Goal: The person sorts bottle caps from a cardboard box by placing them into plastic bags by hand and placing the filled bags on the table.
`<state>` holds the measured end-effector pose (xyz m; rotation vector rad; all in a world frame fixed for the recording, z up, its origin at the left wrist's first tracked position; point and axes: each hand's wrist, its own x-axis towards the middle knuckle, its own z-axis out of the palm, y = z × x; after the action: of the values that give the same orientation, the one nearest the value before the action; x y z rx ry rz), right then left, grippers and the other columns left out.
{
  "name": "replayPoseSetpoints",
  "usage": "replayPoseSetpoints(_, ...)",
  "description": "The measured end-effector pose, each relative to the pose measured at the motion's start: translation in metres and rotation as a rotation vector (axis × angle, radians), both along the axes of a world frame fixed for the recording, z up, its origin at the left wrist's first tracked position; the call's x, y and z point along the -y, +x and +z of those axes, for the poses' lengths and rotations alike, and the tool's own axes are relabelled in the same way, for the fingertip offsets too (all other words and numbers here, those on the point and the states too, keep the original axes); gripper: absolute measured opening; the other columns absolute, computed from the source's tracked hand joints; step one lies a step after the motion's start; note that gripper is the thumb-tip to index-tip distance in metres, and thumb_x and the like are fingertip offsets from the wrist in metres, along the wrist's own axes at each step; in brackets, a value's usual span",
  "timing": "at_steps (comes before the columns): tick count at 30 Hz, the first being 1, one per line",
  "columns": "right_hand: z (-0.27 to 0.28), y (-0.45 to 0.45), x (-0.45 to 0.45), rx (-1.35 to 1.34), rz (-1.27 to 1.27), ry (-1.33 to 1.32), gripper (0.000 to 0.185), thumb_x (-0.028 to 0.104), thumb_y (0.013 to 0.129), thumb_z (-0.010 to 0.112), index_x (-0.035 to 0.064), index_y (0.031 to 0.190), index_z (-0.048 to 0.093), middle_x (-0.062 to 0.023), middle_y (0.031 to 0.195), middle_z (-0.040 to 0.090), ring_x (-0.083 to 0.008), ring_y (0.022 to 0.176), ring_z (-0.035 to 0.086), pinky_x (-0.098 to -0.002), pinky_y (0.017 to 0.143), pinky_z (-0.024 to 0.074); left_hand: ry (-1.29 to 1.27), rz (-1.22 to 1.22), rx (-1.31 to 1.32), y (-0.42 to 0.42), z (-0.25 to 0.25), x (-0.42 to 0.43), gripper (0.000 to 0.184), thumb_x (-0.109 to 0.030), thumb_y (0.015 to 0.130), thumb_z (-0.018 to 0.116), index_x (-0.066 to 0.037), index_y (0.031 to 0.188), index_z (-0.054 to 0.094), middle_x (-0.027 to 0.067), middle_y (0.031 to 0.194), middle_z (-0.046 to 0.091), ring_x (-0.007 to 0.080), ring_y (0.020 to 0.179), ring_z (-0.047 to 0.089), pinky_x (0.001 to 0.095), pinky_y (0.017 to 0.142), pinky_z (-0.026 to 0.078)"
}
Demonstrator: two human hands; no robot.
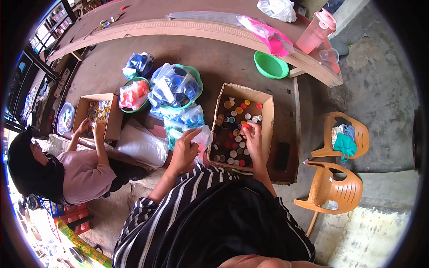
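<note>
My right hand pinches a red bottle cap over a cardboard box. Loose caps in white, red, yellow, orange and brown lie scattered across the box's dark bottom. To the left of the box, my left hand hovers with its index finger stretched out and thumb apart, and nothing shows in it. Beside that hand are clear plastic bags of light blue and green caps. A green basin behind them bears bags of dark blue caps.
At left, a co-worker handles caps over another cardboard box. Red-filled bags sit in a smaller basin. A green bowl stands far right; a pink bottle is on the raised ledge. Orange chairs stand at right.
</note>
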<state>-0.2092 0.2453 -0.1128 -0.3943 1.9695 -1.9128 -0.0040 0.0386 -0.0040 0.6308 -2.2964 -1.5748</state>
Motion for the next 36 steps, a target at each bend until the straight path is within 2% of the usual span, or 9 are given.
replayPoseSetpoints(4,0.070,0.048,0.033,-0.304,0.016,-0.206,0.032,0.010,0.098,0.062,0.0019,0.126,0.049,-0.0097,0.108,0.064,-0.0158,0.092,0.065,-0.0294,0.082,0.0538,-0.087,-0.049,-0.034,-0.008,-0.008,-0.006,0.051,0.004,0.077,0.051,-0.002,0.125,0.064,0.0197,0.128,0.062,0.0276,0.080,0.070,0.0351,0.073,0.054)
replayPoseSetpoints(8,0.120,0.073,0.043,-0.896,0.359,0.197,0.030,0.007,0.088,0.072,0.0025,0.116,0.062,-0.0131,0.113,0.064,-0.0256,0.101,0.064,-0.0354,0.089,0.0498,-0.046,-0.075,0.015,-0.006,-0.001,-0.012,0.052,0.003,0.078,0.050,-0.003,0.128,0.063,0.0207,0.129,0.061,0.0306,0.080,0.069,0.0360,0.074,0.053)
replayPoseSetpoints(12,0.073,0.048,0.039,-0.437,0.131,0.064,0.023,0.014,0.088,0.072,0.0040,0.108,0.065,-0.0129,0.102,0.065,-0.0293,0.086,0.065,-0.0379,0.076,0.0516,-0.035,-0.060,-0.016,0.004,0.005,-0.011,0.055,0.006,0.077,0.048,-0.002,0.129,0.062,0.0203,0.128,0.062,0.0259,0.072,0.069,0.0338,0.068,0.054)
replayPoseSetpoints(17,-0.035,-0.005,-0.013,-0.430,0.306,0.696,0.007,0.009,0.081,0.068,0.0023,0.081,0.066,-0.0168,0.083,0.066,-0.0320,0.081,0.068,-0.0421,0.068,0.0511,-0.164,-0.044,-0.069,0.017,-0.016,0.001,0.058,0.010,0.076,0.045,-0.001,0.131,0.060,0.0190,0.128,0.061,0.0199,0.061,0.069,0.0300,0.059,0.056)
replayPoseSetpoints(20,-0.065,-0.003,-0.021,-0.677,0.144,0.787,0.010,0.009,0.080,0.069,0.0013,0.084,0.066,-0.0177,0.083,0.067,-0.0353,0.079,0.067,-0.0440,0.068,0.0515,-0.139,-0.025,-0.075,0.021,-0.011,-0.002,0.058,0.009,0.076,0.045,-0.001,0.131,0.060,0.0185,0.129,0.061,0.0200,0.061,0.069,0.0300,0.059,0.056)
replayPoseSetpoints(24,-0.062,-0.013,-0.028,-0.821,-0.004,1.104,0.011,0.005,0.079,0.068,0.0039,0.090,0.067,-0.0174,0.111,0.060,-0.0360,0.105,0.058,-0.0435,0.089,0.0488,-0.113,0.020,-0.059,0.026,-0.008,-0.008,0.053,0.004,0.075,0.051,-0.002,0.126,0.064,0.0207,0.126,0.063,0.0309,0.081,0.068,0.0346,0.074,0.053)
replayPoseSetpoints(25,-0.071,-0.019,-0.029,-0.649,0.051,1.141,0.015,0.006,0.081,0.065,0.0045,0.095,0.069,-0.0136,0.120,0.055,-0.0349,0.114,0.052,-0.0434,0.098,0.0440,-0.124,0.016,-0.052,0.029,-0.007,-0.012,0.053,0.004,0.075,0.051,-0.002,0.126,0.064,0.0210,0.126,0.063,0.0318,0.083,0.068,0.0348,0.076,0.053)
replayPoseSetpoints(29,-0.100,-0.025,-0.040,-0.770,0.043,1.088,0.026,0.006,0.080,0.066,0.0041,0.106,0.069,-0.0107,0.122,0.058,-0.0346,0.113,0.053,-0.0437,0.100,0.0444,-0.135,0.017,-0.041,0.037,-0.006,-0.015,0.053,0.003,0.075,0.052,-0.002,0.126,0.064,0.0217,0.128,0.062,0.0339,0.087,0.068,0.0354,0.078,0.053)
replayPoseSetpoints(36,-0.047,0.005,-0.033,-0.752,0.039,1.019,0.025,0.009,0.079,0.071,0.0074,0.103,0.070,-0.0107,0.114,0.059,-0.0341,0.111,0.054,-0.0435,0.096,0.0455,-0.098,0.042,0.007,0.051,0.001,-0.018,0.055,0.005,0.075,0.050,-0.002,0.127,0.063,0.0200,0.129,0.063,0.0279,0.081,0.069,0.0321,0.070,0.053)
